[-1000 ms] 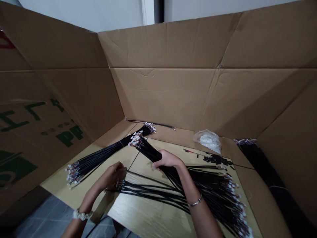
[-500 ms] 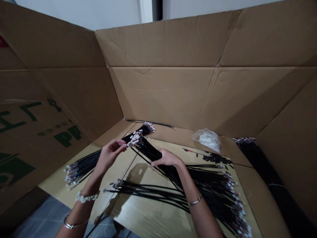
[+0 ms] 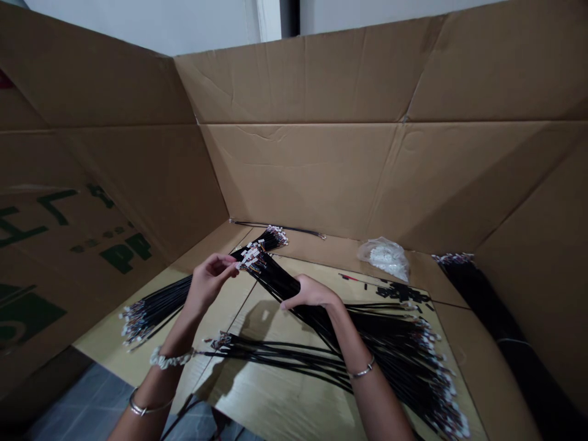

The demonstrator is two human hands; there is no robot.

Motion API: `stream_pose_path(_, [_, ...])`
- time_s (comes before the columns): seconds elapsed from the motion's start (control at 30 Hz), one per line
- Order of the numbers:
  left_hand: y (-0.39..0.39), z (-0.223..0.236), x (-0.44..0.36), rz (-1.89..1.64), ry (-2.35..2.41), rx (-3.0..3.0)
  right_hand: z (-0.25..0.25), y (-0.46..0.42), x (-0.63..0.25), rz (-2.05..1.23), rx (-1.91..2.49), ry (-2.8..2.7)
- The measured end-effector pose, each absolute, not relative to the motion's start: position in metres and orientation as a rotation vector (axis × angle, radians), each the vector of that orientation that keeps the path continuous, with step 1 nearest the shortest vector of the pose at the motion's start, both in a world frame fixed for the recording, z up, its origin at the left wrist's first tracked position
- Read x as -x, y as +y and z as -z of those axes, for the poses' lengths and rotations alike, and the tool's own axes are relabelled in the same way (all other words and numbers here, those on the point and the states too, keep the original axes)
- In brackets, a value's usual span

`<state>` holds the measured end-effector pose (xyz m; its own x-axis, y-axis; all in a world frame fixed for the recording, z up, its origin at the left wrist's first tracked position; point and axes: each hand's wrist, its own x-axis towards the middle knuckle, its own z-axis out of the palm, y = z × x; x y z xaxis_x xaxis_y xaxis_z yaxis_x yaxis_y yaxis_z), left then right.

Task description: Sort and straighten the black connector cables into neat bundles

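My right hand (image 3: 312, 291) is wrapped round a thick bundle of black cables (image 3: 279, 274), lifted at a slant above the table. White connectors (image 3: 252, 255) with short coloured wires fan out at the bundle's upper left end. There, my left hand (image 3: 215, 274) pinches at a white connector on the near edge, thumb and fingertips together. The far end of the held bundle runs down to the right over a wide pile of black cables (image 3: 390, 343), and where one stops and the other starts is hard to see.
Several loose cables (image 3: 280, 358) lie in front. Another cable bundle (image 3: 156, 306) lies at the left, partly behind my left arm. Small black pieces (image 3: 404, 293) and a clear bag of white parts (image 3: 384, 257) are at the back right. Cardboard walls (image 3: 303, 177) surround the table; a tied bundle (image 3: 496, 318) leans right.
My left forearm has shifted slightly to the right, its fingers staying at the connectors. A cable that hung apart below the bundle now lies closer to it. My right hand keeps its grip.
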<state>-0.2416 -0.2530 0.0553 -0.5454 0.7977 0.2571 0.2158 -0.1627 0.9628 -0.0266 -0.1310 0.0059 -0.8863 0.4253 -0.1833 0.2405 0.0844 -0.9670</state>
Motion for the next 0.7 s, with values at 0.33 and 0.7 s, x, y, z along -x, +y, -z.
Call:
stream_pose_path(0.33, [-0.257,-0.056,0.241,-1.667,1.656,-1.113,0.0,-0.126,0.025,-1.817,0.604,-2.2])
stream_pose_path(0.7, [-0.24,-0.054,0.222,-1.77,1.572,-1.012,-0.004,-0.129,0.026,-1.865,0.594,-2.126])
